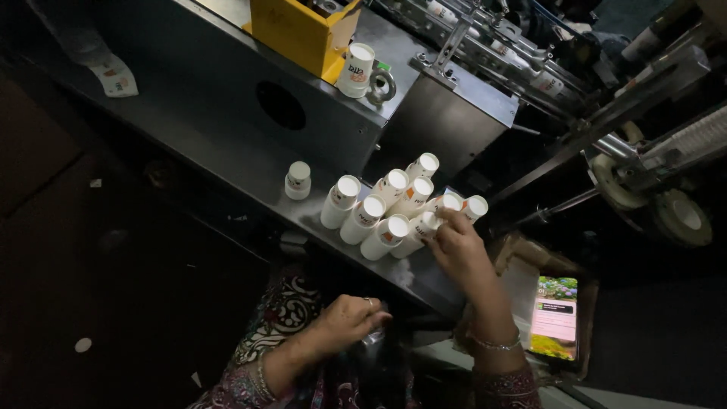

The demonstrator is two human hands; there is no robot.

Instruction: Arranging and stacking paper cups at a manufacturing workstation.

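Several stacks of white paper cups (pixel 382 212) stand upside down, leaning together on a grey metal machine ledge (pixel 227 163). My right hand (pixel 457 246) reaches up to the right side of the group and its fingers close on one cup stack (pixel 428 225). My left hand (pixel 350 318) is low near my lap, fingers curled around something small and shiny that I cannot make out. A single short cup stack (pixel 297 180) stands apart to the left of the group.
A yellow box (pixel 299 30) sits on the machine top with another white cup (pixel 357 70) beside it. Rollers and rails (pixel 522 53) run along the upper right, with wheels (pixel 681 216) at the right. A lit phone screen (pixel 554 318) lies at the lower right.
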